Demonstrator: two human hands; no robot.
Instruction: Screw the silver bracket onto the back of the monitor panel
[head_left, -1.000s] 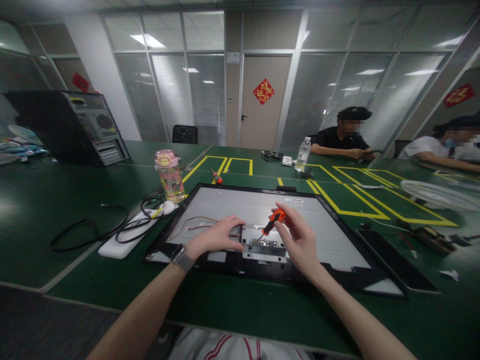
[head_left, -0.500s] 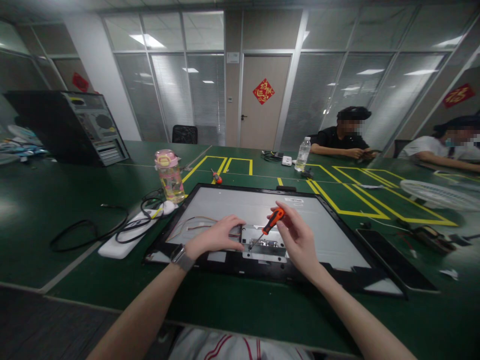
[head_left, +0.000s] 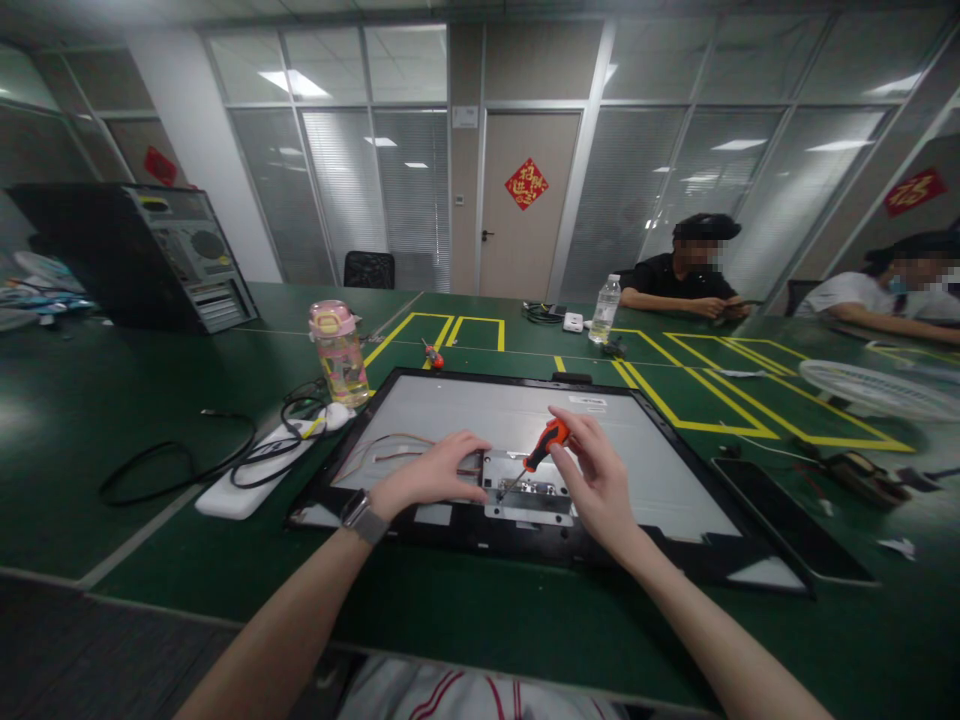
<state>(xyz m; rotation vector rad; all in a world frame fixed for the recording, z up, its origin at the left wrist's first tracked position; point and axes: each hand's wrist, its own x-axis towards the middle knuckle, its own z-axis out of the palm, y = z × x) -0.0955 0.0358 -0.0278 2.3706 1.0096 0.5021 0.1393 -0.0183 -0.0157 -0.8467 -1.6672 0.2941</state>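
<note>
A monitor panel (head_left: 660, 470) lies face down on the green table, its grey metal back up, inside a black frame. Near its front edge sits a small metal circuit-board cover (head_left: 529, 495). My right hand (head_left: 596, 485) pinches an orange-handled screwdriver (head_left: 546, 443), tip down on the left part of that cover. My left hand (head_left: 435, 472), a watch on its wrist, rests with curled fingers on the panel just left of the cover, beside thin coloured wires (head_left: 394, 446). Nothing shows inside its fingers.
A pink-capped bottle (head_left: 339, 352), black cables over a white slab (head_left: 247, 480) and a computer tower (head_left: 161, 255) stand to the left. A second screwdriver (head_left: 432, 353) lies beyond the panel. A dark bezel (head_left: 791, 520) lies right. Two people sit at the far right, near a water bottle (head_left: 604, 309).
Almost nothing has moved. My right hand's fingers shift slightly on the screwdriver handle while its tip stays on the cover; the left hand stays put.
</note>
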